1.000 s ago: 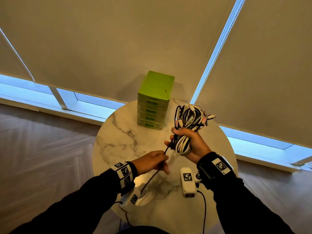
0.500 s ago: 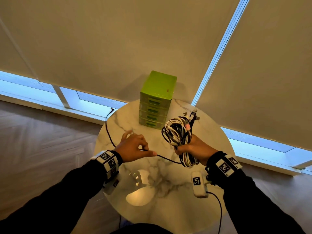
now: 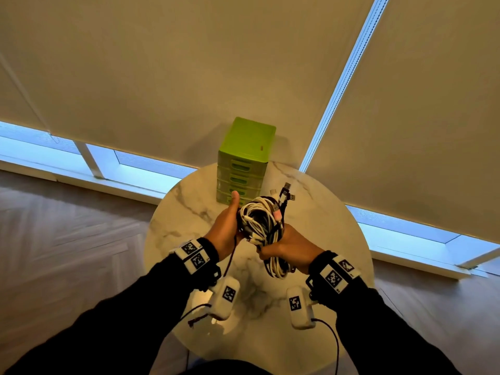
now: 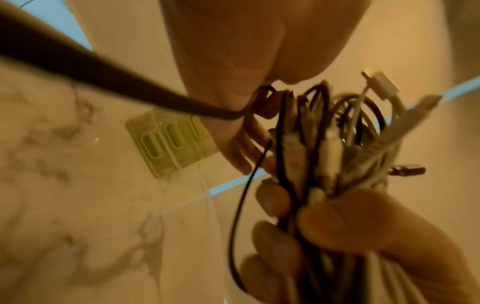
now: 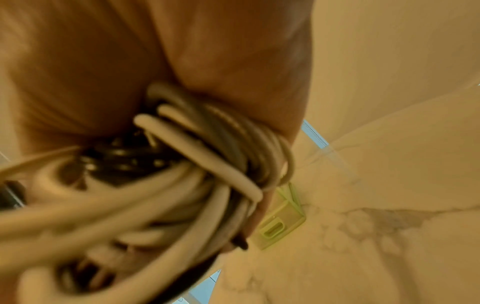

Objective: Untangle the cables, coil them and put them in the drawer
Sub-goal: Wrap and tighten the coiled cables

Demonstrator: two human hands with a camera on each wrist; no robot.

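We've barely started: the cable bundle (image 3: 261, 226) is one knotted mess. Right hand (image 3: 290, 247) fingers clamp it, left hand (image 3: 224, 228) fingers hook its 9 o'clock side, and every drawer in the green drawer unit (image 3: 242, 169) looks closed.

The drawer unit (image 3: 244, 161) stands on the far side of the round table (image 3: 338, 220), close against the blinds (image 3: 167, 77) behind it. The cable bundle (image 3: 263, 226) is held above the table's middle, just in front of the drawer unit, between the left hand (image 3: 224, 231) on its left and the right hand (image 3: 290, 249) at its lower right (plug ends stick out toward the far side). One thin cable (image 3: 230, 262) hangs down from under the left hand toward the near edge.
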